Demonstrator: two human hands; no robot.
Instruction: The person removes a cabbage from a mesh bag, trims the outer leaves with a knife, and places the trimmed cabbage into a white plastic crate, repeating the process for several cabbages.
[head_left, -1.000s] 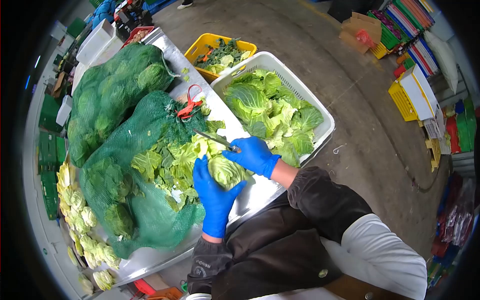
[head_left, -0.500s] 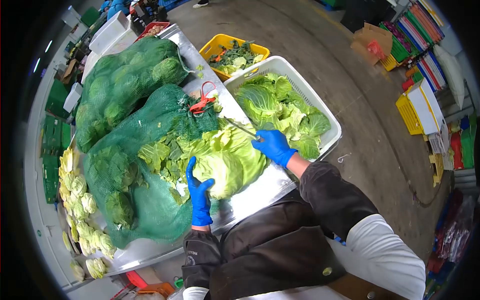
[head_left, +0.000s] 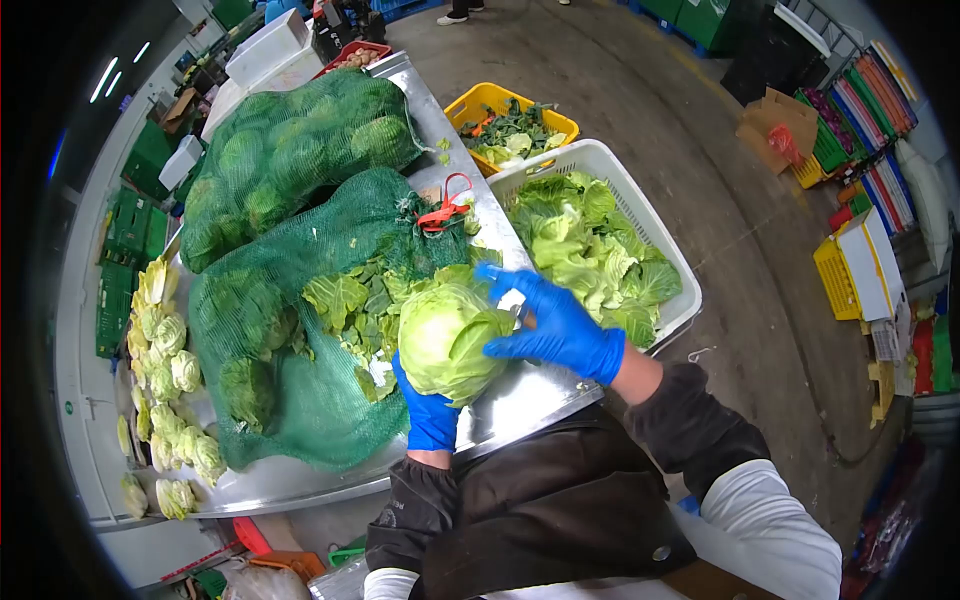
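L hand (head_left: 430, 415) cups cabbage (head_left: 445, 340) underneath, R hand (head_left: 555, 328) grips knife (head_left: 518, 312); best keep cabbage steady, blade off fingers.

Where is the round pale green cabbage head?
Centre of the head view: the cabbage head is cupped from below by the blue-gloved left hand, with the right hand on its right side, beside the white plastic basket.

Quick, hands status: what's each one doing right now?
Left hand: closed under the cabbage, holding it up.
Right hand: closed on a knife, mostly hidden, against the cabbage.
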